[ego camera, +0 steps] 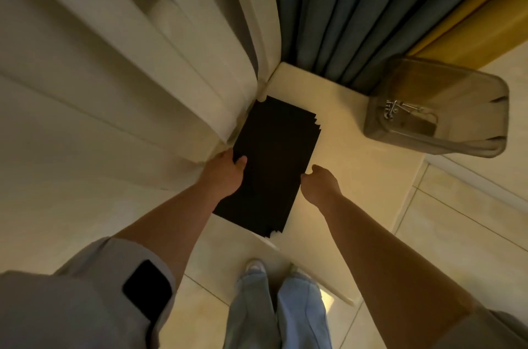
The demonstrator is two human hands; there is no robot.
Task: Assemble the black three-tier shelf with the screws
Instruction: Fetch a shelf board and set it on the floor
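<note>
A stack of flat black shelf panels (271, 160) lies on a low cream platform (343, 154), its far corner against the white wall. My left hand (225, 174) grips the stack's left long edge, thumb on top. My right hand (317, 181) is at the right long edge, fingers curled under and pinching it. The screws (395, 110) lie loose in a clear plastic container (434, 108) at the platform's far right.
White wall panels (114, 77) rise on the left, blue curtains (357, 5) and a yellow strip hang behind. The tiled floor (457, 220) lies right of the platform. My feet in light shoes (257, 265) stand at its near edge.
</note>
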